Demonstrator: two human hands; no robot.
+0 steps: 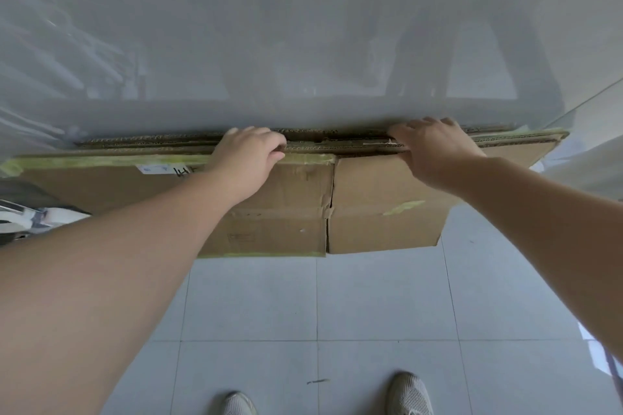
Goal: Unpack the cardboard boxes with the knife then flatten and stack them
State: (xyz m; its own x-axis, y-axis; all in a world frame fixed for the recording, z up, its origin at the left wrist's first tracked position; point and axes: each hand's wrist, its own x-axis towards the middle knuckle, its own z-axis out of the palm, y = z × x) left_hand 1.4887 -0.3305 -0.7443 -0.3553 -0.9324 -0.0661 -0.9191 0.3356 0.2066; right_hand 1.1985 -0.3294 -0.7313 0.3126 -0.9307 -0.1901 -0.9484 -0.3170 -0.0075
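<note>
Several flattened cardboard boxes (pixel 381 205) stand on edge on the tiled floor, leaning against a frosted glass wall. Yellow-green tape runs along the top and bottom edges of the front sheet. My left hand (pixel 249 158) grips the top edges of the sheets left of centre, fingers curled over the corrugated rim. My right hand (pixel 431 148) lies over the top edges right of centre, fingers curled down behind the front sheets. No knife is in view.
The frosted glass wall (pixel 303 44) rises right behind the stack. White floor tiles (pixel 317 307) stretch between the cardboard and my two shoes (pixel 409 394). Dark and white objects (pixel 23 212) sit at the left edge.
</note>
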